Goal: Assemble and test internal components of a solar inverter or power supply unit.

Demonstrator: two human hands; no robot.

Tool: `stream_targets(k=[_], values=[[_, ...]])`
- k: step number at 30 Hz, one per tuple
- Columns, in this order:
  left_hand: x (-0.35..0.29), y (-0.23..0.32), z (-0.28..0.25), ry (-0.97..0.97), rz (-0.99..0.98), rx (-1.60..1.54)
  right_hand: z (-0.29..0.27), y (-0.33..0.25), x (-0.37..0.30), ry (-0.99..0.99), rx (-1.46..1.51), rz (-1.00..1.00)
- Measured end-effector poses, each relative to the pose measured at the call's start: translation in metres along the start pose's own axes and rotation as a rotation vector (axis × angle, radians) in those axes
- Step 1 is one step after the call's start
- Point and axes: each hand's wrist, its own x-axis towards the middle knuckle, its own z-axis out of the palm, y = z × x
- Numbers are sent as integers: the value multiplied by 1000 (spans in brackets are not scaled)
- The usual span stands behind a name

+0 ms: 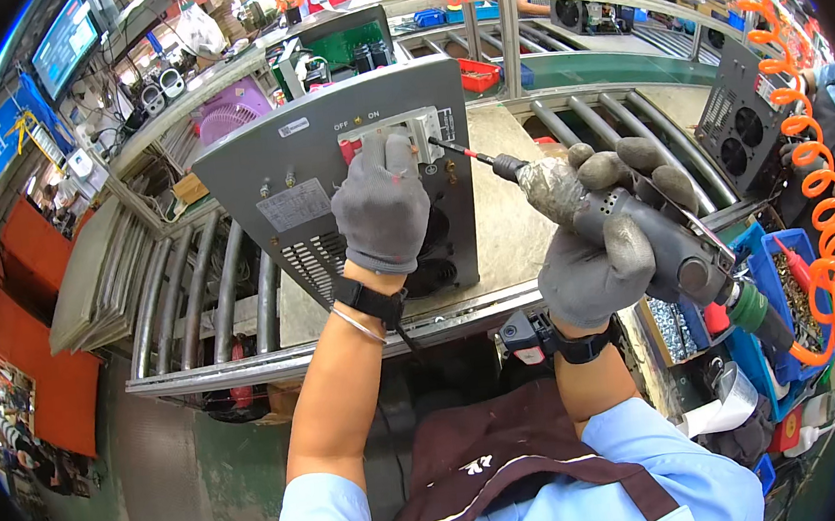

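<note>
A dark grey metal cabinet [247, 156] stands upright on the bench in front of me, its panel bearing a switch, vent slots and fans. On its upper part sits a silvery metal bracket [412, 132], with a red piece at its left end. My left hand [384, 203], in a grey glove, is closed on the bracket, fingertips partly hidden. In my gloved right hand [598, 253] is a pneumatic screwdriver [641, 229], fingers wrapped round its body. The long bit [462, 150] points left, its tip at the bracket's right side.
Steel rollers [201, 291] flank the bench plate [523, 205]. At right, a coiled orange air hose [828, 211] runs to the screwdriver, near blue bins [772, 272] of small parts. Another grey cabinet [741, 119] stands farther right, beside another person's sleeve. Stacked panels [102, 271] lean at left.
</note>
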Motion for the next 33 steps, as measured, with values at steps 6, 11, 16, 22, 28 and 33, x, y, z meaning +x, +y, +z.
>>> stream_targets(k=[6, 11, 16, 22, 28, 33], values=[[0, 1, 6, 25, 24, -72, -11, 6, 5, 70, 16, 52], [4, 0, 4, 37, 53, -37, -15, 8, 6, 59, 50, 76], [6, 3, 2, 28, 36, -66, -15, 8, 9, 68, 70, 65], [7, 5, 1, 7, 16, -149, -21, 11, 8, 44, 53, 48], [8, 3, -2, -17, 12, -157, -11, 5, 10, 78, 60, 101], [6, 4, -13, -33, -103, -291, -7, -1, 14, 136, 1, 140]])
